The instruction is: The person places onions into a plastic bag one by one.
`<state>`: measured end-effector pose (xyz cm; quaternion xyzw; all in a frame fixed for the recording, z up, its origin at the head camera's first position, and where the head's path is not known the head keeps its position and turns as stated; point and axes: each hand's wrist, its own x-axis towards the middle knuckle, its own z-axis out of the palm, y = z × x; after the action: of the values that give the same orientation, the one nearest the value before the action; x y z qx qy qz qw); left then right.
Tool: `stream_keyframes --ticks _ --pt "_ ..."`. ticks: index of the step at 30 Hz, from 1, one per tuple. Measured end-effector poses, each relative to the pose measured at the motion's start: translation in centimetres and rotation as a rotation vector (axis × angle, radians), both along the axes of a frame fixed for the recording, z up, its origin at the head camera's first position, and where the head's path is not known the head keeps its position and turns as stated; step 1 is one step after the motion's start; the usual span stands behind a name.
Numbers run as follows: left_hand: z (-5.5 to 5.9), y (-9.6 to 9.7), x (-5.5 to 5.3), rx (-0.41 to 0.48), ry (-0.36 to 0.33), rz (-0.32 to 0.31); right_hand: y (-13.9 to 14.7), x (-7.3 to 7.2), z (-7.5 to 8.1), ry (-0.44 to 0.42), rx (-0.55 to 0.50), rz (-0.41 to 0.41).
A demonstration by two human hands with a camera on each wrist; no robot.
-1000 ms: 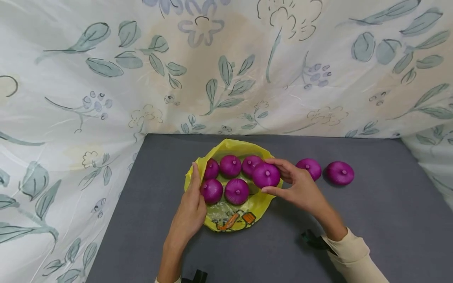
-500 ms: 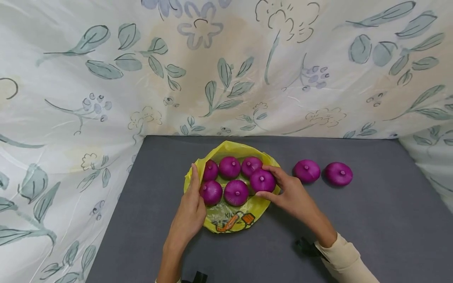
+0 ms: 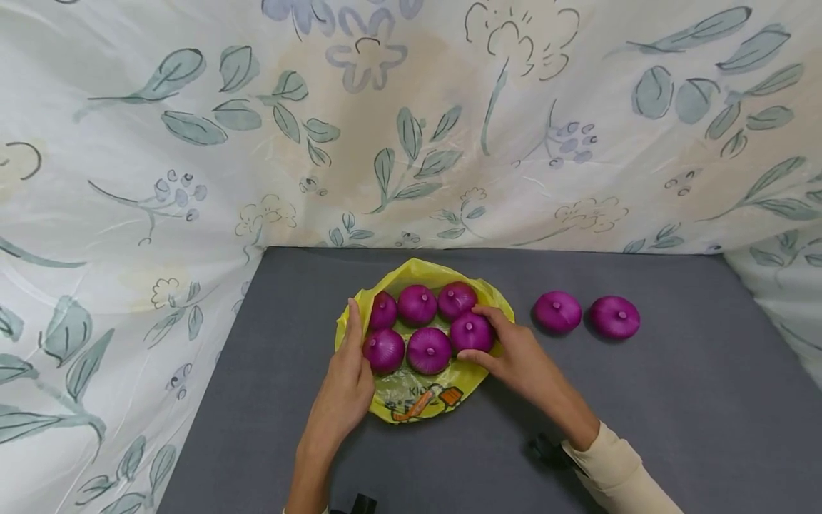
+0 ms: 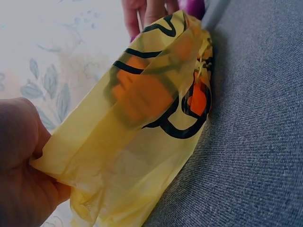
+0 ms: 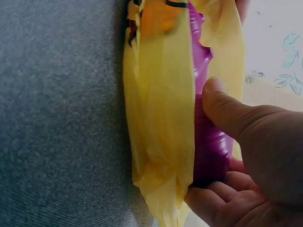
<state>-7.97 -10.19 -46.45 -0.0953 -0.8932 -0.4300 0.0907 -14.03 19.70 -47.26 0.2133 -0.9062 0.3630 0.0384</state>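
Observation:
A yellow plastic bag point(image 3: 411, 396) stands with its mouth spread wide, holding several purple onions point(image 3: 429, 350). My left hand point(image 3: 344, 378) grips the bag's left rim; in the left wrist view that hand point(image 4: 28, 165) pinches the plastic between thumb and fingers. At the bag's right side, my right hand point(image 3: 520, 353) holds one onion point(image 3: 472, 332) between thumb and fingers, just inside the rim. The right wrist view shows this onion point(image 5: 210, 151) behind the yellow wall, with the thumb across its upper end and the fingertips partly hidden under it.
Two more onions, a nearer one point(image 3: 557, 312) and a farther one point(image 3: 614, 317), lie to the right of the bag on the grey tabletop point(image 3: 693, 400). A leaf-patterned sheet point(image 3: 411, 107) hangs behind and along the left side.
My right hand has moved left and slightly down, bringing its onion from over the bag's right rim to among the others inside. The left hand has stayed on the rim.

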Motion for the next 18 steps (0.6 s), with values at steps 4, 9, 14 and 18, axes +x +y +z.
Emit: stream_keyframes --ticks 4,9,14,18 --pt "0.01 -0.03 0.02 0.017 -0.013 -0.003 -0.16 0.10 -0.37 -0.012 0.025 0.002" --pt "0.12 -0.06 -0.01 0.021 -0.021 -0.009 -0.27 0.20 -0.71 -0.016 0.062 0.024" --pt "0.06 -0.29 0.10 0.031 -0.030 -0.010 -0.55 0.38 -0.45 -0.016 0.089 0.030" --pt "-0.02 -0.55 0.20 0.016 -0.019 -0.004 -0.75 0.57 -0.23 -0.016 0.091 0.033"
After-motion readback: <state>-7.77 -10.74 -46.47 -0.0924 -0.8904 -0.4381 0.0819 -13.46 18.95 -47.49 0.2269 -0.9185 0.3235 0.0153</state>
